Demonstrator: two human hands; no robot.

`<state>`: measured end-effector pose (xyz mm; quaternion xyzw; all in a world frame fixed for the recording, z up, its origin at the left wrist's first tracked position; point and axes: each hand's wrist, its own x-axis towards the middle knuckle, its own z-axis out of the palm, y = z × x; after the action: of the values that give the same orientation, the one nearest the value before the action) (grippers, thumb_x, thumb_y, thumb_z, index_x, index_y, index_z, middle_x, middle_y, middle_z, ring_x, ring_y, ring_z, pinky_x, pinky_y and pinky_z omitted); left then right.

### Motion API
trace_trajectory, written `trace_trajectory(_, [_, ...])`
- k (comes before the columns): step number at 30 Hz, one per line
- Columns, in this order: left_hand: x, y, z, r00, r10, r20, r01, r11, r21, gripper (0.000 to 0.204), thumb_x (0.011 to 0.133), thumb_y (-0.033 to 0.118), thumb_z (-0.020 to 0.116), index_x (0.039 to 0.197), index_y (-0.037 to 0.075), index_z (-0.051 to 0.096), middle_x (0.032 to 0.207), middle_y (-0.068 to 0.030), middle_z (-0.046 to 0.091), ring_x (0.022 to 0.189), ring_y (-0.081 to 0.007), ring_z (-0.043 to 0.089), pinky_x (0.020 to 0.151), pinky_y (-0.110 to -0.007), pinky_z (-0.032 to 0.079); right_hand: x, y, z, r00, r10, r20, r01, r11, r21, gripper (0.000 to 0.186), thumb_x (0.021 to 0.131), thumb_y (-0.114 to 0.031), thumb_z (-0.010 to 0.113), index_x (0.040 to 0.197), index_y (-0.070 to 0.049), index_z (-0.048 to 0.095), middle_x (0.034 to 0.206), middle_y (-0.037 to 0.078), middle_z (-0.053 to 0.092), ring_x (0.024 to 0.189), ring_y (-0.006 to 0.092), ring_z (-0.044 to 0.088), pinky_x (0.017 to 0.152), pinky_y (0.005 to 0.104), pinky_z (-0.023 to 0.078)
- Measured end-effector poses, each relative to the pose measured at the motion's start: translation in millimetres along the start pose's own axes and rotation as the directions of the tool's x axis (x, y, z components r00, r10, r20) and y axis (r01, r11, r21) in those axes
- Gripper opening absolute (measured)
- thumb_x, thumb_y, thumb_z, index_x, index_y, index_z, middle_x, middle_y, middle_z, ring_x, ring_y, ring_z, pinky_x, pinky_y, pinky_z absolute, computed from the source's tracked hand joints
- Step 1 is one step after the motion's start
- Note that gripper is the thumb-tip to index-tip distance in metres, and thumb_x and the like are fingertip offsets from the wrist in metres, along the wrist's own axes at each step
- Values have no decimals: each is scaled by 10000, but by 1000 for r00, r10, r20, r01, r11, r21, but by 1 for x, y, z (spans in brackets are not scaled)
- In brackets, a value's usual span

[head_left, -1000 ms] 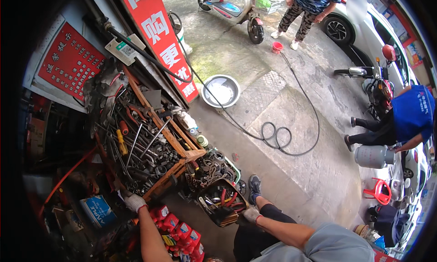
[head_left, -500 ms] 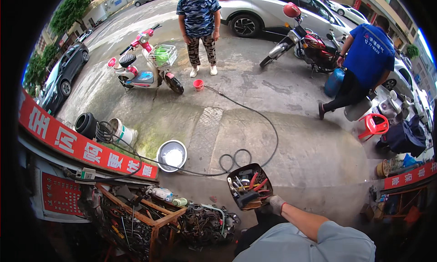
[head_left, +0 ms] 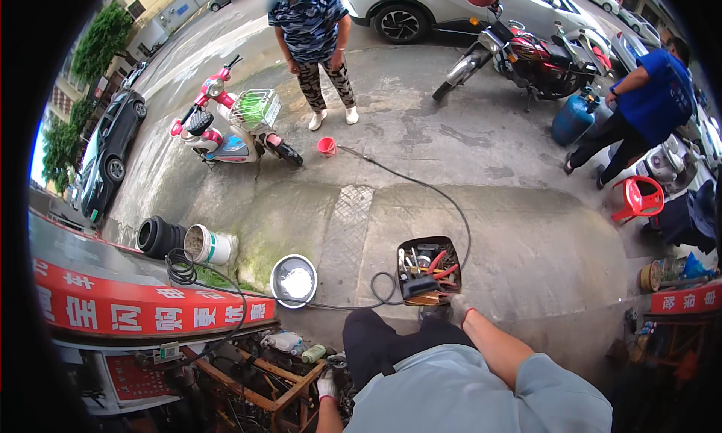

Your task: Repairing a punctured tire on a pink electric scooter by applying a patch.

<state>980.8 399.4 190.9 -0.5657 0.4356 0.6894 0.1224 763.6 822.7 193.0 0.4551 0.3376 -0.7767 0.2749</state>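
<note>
The square, dark tool box (head_left: 456, 254) is grasped at its near right corner by the gloved right hand (head_left: 461, 310), so that nearly all of it lies to the left and far side of the grip. The box is held open side up, in front of the trousered knees; whether it is also propped from below cannot be told. Red-handled pliers (head_left: 436, 261) are seen inside, slanting toward the right half of the box, well clear of the fingers.

The gloved left hand (head_left: 327, 386) is placed low at the near left, just beside the wooden frame (head_left: 299, 386); whether anything is gripped by it cannot be told. A pale green bottle (head_left: 313, 353) is seen just beyond it. Behind the box, the ground is crossed by a black hose (head_left: 451, 206), and a metal basin (head_left: 277, 292) is set to the left.
</note>
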Motion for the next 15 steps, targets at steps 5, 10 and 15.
trace_trajectory(5, [19, 96, 76, 985, 171, -19, -143, 873, 466, 303, 903, 299, 546, 1102, 94, 647, 959, -58, 662, 873, -185, 637, 736, -319, 500, 10, -59, 10, 1000, -6, 23, 4, 994, 111, 293, 883, -57, 441, 1140, -108, 571, 915, 76, 640, 683, 212, 607, 548, 318, 475])
trace_trajectory(10, [103, 130, 58, 961, 90, 261, -263, 5, 965, 376, 944, 413, 465, 1107, 135, 658, 1057, -90, 687, 926, -252, 644, 744, -425, 498, 54, -80, 38, 993, -84, -82, 98, 977, 187, 342, 839, 1, 473, 1148, -113, 566, 885, 37, 622, 665, 175, 584, 520, 290, 455])
trace_trajectory(15, [190, 209, 56, 913, -115, 390, -407, -218, 887, 338, 942, 345, 493, 1152, 137, 658, 1134, -114, 677, 1009, -272, 648, 834, -350, 501, 109, -104, 98, 962, -78, -261, 156, 943, 293, 437, 839, 0, 459, 1225, -183, 548, 989, 39, 644, 643, 157, 566, 503, 277, 461])
